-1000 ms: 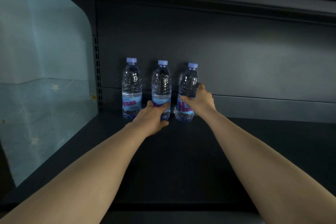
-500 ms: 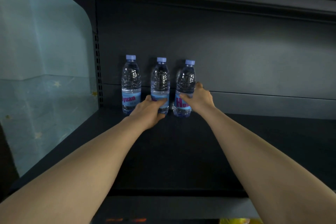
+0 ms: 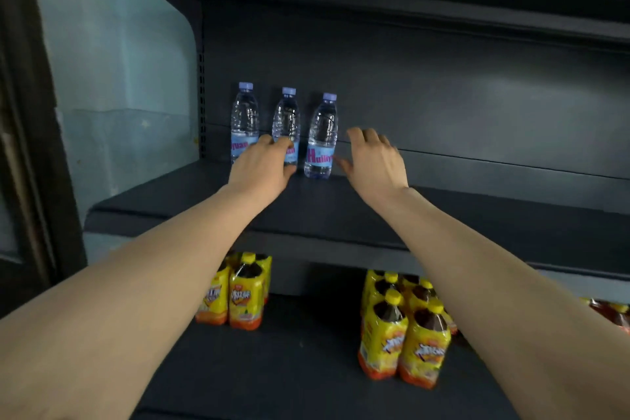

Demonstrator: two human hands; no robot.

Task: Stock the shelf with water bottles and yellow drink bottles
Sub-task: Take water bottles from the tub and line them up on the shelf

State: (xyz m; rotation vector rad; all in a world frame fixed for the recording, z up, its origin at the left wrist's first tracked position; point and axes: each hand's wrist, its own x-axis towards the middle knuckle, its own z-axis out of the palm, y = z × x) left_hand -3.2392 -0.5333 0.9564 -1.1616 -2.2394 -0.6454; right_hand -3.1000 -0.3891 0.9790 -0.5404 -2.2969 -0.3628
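While three water bottles (image 3: 287, 128) stand upright in a row at the back left of the shelf (image 3: 443, 215), the left hand (image 3: 260, 167) grasps the middle one with curled fingers (image 3: 284, 144), the right hand (image 3: 373, 160) hovers released just right of the row, and yellow drink bottles (image 3: 402, 334) stand below the shelf.

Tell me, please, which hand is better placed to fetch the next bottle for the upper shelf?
Right, probably. The right hand is open and off the right water bottle, while the left hand is curled round the middle water bottle.

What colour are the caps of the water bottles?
Pale purple-blue, on all three water bottles, seen in the head view.
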